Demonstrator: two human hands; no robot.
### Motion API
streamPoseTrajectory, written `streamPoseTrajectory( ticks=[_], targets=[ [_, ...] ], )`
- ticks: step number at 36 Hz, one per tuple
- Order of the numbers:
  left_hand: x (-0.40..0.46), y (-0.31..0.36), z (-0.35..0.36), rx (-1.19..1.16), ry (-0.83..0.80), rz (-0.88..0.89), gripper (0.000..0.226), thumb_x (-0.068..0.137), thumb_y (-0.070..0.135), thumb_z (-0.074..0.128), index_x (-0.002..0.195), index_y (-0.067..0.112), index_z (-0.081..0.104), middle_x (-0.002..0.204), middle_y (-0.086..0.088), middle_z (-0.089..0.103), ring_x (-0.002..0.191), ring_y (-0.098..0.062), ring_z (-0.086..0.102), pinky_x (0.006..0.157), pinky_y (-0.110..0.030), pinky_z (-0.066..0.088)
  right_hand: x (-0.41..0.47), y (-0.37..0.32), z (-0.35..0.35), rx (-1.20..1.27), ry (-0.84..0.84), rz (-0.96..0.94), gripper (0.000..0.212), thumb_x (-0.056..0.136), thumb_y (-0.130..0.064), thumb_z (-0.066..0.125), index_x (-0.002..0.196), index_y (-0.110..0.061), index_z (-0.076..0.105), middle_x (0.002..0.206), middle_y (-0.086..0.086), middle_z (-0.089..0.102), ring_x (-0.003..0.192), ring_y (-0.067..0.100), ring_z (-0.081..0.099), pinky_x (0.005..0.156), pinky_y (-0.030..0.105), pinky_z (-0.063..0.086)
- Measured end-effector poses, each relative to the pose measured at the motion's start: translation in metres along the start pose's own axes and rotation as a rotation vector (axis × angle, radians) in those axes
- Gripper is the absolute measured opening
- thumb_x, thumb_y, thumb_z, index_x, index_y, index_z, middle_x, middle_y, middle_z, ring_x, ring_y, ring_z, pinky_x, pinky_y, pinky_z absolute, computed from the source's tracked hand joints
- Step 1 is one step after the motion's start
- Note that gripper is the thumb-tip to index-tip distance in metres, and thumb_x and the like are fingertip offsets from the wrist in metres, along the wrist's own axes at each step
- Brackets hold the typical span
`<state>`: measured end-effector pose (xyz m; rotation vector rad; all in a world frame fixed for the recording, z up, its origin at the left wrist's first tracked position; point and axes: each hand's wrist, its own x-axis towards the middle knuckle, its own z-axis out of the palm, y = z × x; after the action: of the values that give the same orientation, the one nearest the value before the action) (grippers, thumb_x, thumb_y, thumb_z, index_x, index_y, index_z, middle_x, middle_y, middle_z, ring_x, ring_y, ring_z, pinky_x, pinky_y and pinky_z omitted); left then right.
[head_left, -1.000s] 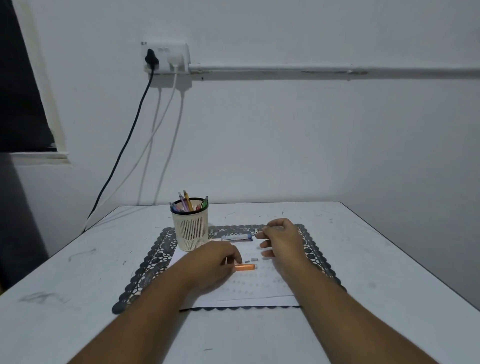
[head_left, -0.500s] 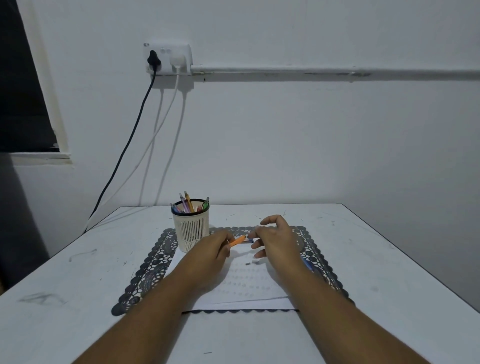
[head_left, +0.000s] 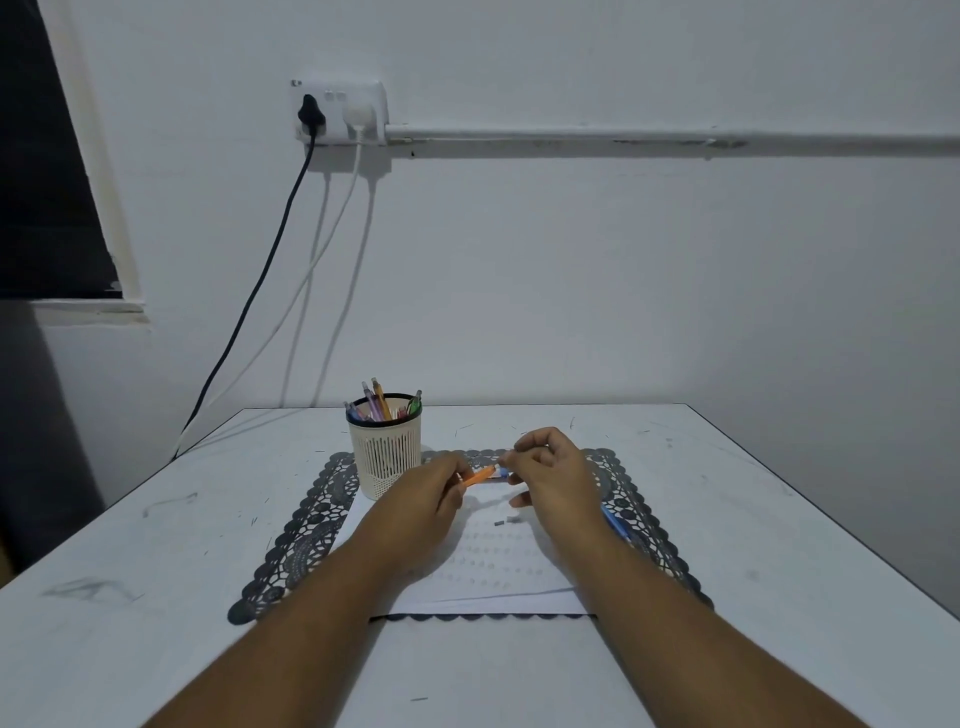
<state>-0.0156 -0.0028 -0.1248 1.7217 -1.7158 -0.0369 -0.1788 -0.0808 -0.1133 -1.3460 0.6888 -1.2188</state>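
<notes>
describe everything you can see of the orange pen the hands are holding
The orange pen is a slim, bright orange stick, seemingly plastic; only its middle stretch shows. It is held in the air over the paper and the mat, tilted, with its far end raised toward the right. The left hand grips its lower end, which the fingers hide. The right hand pinches its upper end between thumb and forefinger. Tip and cap are too small to make out.

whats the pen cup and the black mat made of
Pen cup: looks like matte cream plastic, going by its moulded vertical slots and dark rim. Black mat: probably soft vinyl or plastic, with a lace-like cut-out pattern; fabric is possible.
</notes>
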Motion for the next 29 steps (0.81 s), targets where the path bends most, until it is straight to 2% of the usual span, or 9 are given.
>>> streamPoseTrajectory(
  ticks=[11, 14, 21, 29],
  targets=[
    [-0.0001, 0.0048, -0.0032, -0.001, 0.009, 0.003, 0.014, 0.105, 0.018, 0.052, 0.103, 0.032, 0.055, 0.084, 0.012, 0.058, 0.077, -0.005, 0.053, 0.061, -0.023, 0.033, -0.0015, -0.0041, -0.0001, 0.046, 0.019, 0.010, 0.012, 0.090, 0.001, 0.071, 0.093, -0.008, 0.064, 0.091, 0.018, 0.076, 0.075, 0.019, 0.065, 0.055, 0.032, 0.051],
    [-0.0003, 0.0057, -0.0032, 0.004, 0.010, 0.010, 0.013, 0.105, 0.019, 0.052, 0.105, 0.032, 0.055, 0.085, 0.012, 0.058, 0.078, -0.004, 0.053, 0.060, -0.020, 0.031, -0.0028, -0.0056, -0.0006, 0.036, 0.031, 0.007, 0.009, 0.091, 0.000, 0.070, 0.095, -0.006, 0.065, 0.091, 0.016, 0.077, 0.076, 0.020, 0.066, 0.057, 0.033, 0.053],
    [0.0002, 0.0035, -0.0031, -0.004, 0.004, 0.015, 0.012, 0.105, 0.021, 0.053, 0.106, 0.033, 0.057, 0.085, 0.011, 0.060, 0.079, -0.007, 0.055, 0.061, -0.021, 0.033, -0.0040, -0.0078, 0.0000, 0.035, 0.053, 0.019, 0.010, 0.091, 0.002, 0.070, 0.100, 0.000, 0.066, 0.090, 0.017, 0.076, 0.076, 0.020, 0.066, 0.056, 0.030, 0.055],
    [-0.0015, 0.0060, -0.0041, -0.002, 0.012, 0.007, 0.012, 0.106, 0.024, 0.051, 0.108, 0.036, 0.055, 0.086, 0.015, 0.058, 0.079, -0.004, 0.054, 0.061, -0.018, 0.031, -0.0017, -0.0061, 0.0006, 0.048, 0.055, 0.045, 0.009, 0.091, 0.001, 0.071, 0.096, -0.005, 0.067, 0.088, 0.013, 0.077, 0.079, 0.024, 0.069, 0.056, 0.032, 0.055]
  ],
)
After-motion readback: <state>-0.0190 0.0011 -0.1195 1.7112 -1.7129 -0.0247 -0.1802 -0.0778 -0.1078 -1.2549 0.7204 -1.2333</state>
